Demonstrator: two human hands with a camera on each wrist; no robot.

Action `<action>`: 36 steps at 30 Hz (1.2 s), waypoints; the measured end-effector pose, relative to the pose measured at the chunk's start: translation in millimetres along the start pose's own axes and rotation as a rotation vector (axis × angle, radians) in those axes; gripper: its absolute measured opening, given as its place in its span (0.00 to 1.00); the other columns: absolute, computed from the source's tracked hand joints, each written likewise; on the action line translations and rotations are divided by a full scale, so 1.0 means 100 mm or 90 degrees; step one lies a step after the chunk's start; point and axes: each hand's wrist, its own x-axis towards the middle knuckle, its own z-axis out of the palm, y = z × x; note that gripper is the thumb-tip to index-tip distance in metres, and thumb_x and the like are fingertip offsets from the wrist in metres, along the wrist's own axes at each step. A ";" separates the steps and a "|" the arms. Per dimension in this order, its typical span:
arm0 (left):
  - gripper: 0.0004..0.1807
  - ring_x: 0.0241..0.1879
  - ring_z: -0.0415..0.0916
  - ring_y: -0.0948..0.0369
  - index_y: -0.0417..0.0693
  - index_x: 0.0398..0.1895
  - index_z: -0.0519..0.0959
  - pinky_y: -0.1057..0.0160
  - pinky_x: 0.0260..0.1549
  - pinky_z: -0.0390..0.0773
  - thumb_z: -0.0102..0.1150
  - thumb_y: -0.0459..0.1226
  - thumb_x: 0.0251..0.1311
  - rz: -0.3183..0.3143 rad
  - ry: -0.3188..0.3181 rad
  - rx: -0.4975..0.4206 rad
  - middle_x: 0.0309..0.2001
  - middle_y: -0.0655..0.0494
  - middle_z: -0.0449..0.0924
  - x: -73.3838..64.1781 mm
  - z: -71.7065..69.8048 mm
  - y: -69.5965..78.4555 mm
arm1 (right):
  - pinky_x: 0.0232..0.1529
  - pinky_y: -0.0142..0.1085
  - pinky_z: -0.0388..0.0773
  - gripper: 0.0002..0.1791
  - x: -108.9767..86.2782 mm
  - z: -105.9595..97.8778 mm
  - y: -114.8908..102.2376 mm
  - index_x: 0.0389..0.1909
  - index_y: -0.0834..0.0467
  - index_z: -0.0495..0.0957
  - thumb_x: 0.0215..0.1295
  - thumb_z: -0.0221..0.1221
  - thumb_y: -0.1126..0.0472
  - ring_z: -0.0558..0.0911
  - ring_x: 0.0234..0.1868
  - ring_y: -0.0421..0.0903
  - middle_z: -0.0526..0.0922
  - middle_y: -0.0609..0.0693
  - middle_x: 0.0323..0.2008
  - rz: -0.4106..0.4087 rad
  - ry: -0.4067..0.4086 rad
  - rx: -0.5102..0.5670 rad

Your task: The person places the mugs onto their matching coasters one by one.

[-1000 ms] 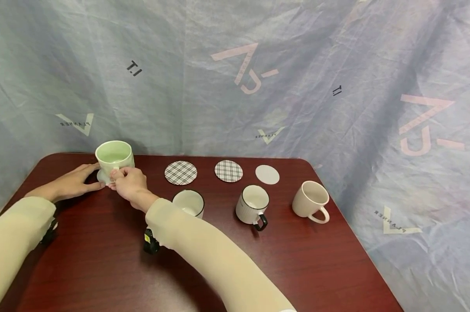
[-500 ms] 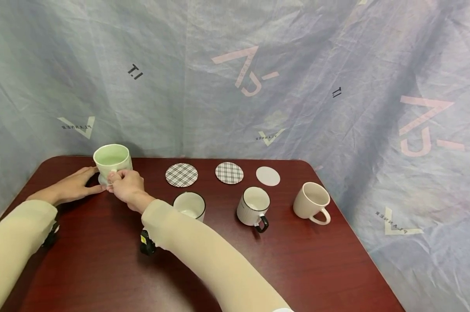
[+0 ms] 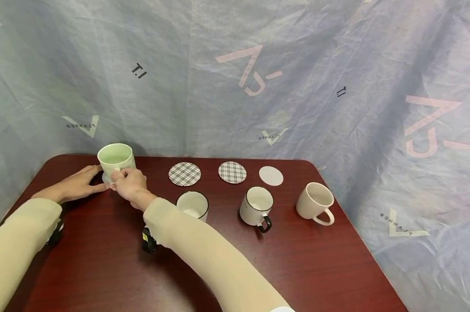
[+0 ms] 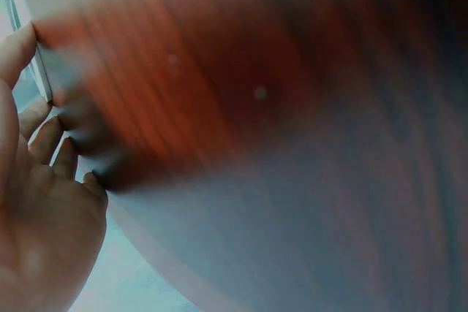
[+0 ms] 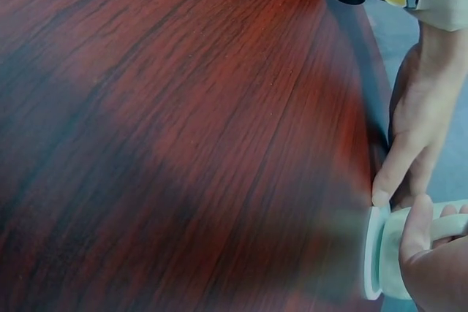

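Head cam, mug (green, upright), in R hand; L hand beside

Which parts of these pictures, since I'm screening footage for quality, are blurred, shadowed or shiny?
Head view: mostly sharp, with faint sheen low on the dark red wood-grain table and soft shadow below the cream right sleeve; left wrist view: the table smears into bluish blur, while the bare left hand looks clearer; right wrist view: grain crisp up top, blurred beside the pale green ceramic mug.
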 end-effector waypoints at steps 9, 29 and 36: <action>0.48 0.71 0.53 0.23 0.15 0.77 0.49 0.24 0.65 0.60 0.63 0.44 0.75 -0.012 -0.014 -0.021 0.71 0.15 0.52 0.01 0.01 0.06 | 0.27 0.22 0.77 0.17 0.02 0.00 0.04 0.25 0.55 0.83 0.77 0.64 0.55 0.91 0.29 0.41 0.89 0.48 0.26 -0.015 -0.005 0.003; 0.44 0.70 0.56 0.26 0.17 0.75 0.54 0.26 0.65 0.61 0.64 0.41 0.73 0.008 0.017 -0.015 0.70 0.16 0.56 0.00 0.02 0.00 | 0.29 0.24 0.80 0.14 0.02 0.08 0.01 0.30 0.53 0.86 0.78 0.63 0.55 0.89 0.28 0.37 0.88 0.45 0.25 0.026 -0.014 0.032; 0.44 0.71 0.55 0.27 0.17 0.76 0.53 0.26 0.65 0.61 0.64 0.41 0.74 0.007 0.015 -0.023 0.70 0.17 0.56 0.01 0.01 0.00 | 0.29 0.26 0.82 0.15 0.01 0.07 -0.05 0.31 0.57 0.86 0.78 0.62 0.55 0.89 0.28 0.39 0.89 0.48 0.26 0.049 -0.024 0.038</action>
